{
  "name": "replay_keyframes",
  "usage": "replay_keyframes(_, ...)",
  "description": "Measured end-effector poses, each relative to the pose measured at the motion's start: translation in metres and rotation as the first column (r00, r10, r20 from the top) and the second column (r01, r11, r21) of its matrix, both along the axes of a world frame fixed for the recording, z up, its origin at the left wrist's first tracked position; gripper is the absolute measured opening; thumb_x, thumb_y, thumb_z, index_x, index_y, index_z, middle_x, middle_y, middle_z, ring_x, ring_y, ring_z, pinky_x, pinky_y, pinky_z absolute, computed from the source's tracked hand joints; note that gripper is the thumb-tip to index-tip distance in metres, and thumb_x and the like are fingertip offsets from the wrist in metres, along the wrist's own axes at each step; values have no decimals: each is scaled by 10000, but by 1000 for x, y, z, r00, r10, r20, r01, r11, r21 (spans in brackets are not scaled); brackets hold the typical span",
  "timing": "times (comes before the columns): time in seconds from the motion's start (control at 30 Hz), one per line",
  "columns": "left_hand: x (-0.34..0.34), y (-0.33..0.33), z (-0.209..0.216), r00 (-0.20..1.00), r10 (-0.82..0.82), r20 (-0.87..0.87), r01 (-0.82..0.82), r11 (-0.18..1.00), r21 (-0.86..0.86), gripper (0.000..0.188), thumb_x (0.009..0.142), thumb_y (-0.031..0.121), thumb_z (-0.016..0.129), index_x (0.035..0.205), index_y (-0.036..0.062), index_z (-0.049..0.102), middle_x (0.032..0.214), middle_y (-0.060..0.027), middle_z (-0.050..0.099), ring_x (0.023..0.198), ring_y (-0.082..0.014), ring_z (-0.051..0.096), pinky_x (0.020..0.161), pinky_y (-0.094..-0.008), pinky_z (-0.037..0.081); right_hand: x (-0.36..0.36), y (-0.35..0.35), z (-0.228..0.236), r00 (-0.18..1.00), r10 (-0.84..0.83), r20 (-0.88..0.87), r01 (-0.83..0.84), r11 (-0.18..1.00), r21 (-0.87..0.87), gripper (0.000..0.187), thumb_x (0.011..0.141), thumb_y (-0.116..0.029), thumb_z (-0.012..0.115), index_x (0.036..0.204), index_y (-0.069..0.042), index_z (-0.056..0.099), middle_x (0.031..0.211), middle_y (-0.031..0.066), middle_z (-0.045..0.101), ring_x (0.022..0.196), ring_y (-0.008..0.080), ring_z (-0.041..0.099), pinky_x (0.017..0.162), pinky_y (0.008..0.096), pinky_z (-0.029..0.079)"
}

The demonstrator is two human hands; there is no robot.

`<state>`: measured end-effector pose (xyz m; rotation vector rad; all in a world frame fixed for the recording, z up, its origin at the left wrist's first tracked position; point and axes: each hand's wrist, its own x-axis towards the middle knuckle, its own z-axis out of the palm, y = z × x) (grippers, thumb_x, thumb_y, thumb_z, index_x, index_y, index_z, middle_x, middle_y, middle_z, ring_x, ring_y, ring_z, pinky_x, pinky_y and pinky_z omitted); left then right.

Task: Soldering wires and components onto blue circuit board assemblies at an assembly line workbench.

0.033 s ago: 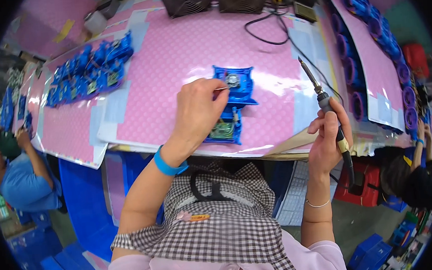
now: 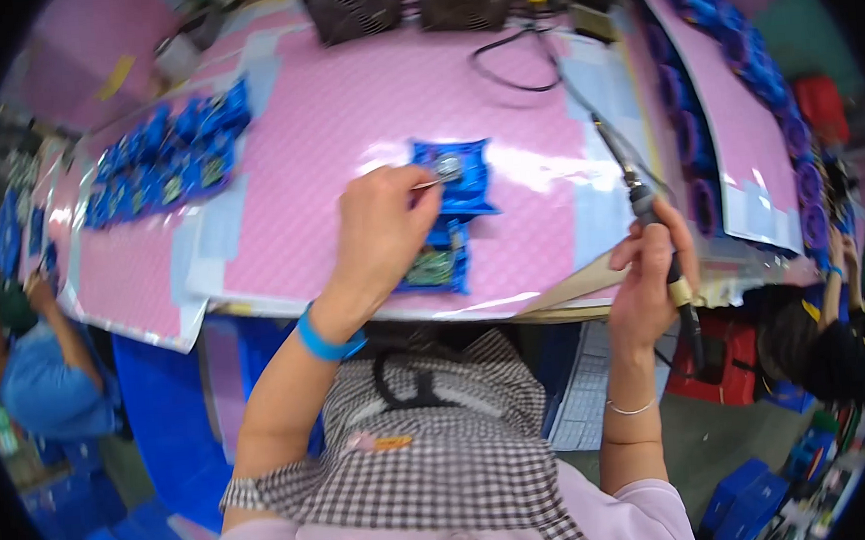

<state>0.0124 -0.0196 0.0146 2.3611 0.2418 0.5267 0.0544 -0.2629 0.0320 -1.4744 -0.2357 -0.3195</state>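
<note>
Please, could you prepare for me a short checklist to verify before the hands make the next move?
1. Soldering iron held in the right hand: ok.
2. Iron's tip apart from the left hand: ok.
3. Upper blue housing lying on the pink mat: ok.
4. Thin pale piece pinched in the left fingertips: ok.
5. Black cable away from the upper blue housing: ok.
6. Tip hot: cannot tell.
</note>
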Motion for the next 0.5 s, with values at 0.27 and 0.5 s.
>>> replay_keyframes(0.27, -8, -5, 13, 988, -29, 151, 21, 999, 49, 130, 762, 88, 700, 865, 10, 690, 796, -153, 669, 663, -291, 641, 639, -379, 498, 36, -19, 28, 976, 18, 219, -19, 1000, 3, 334, 989, -294, 531, 1169, -15, 569, 626, 39, 539, 467, 83, 458, 440, 212, 358)
replay_keyframes(0.5, -21, -29, 27, 996, 31, -89, -13, 980, 197, 291, 782, 243, 746, 924, 2, 663, 718, -156, 629, 638, -304, 617, 571, -400, 467, 248, -96, 90, 849, -423, 317, 425, 903, 66, 240, 885, -224, 679, 1034, -51, 603, 947, 66, 656, 804, 150, 623, 680, 283, 528)
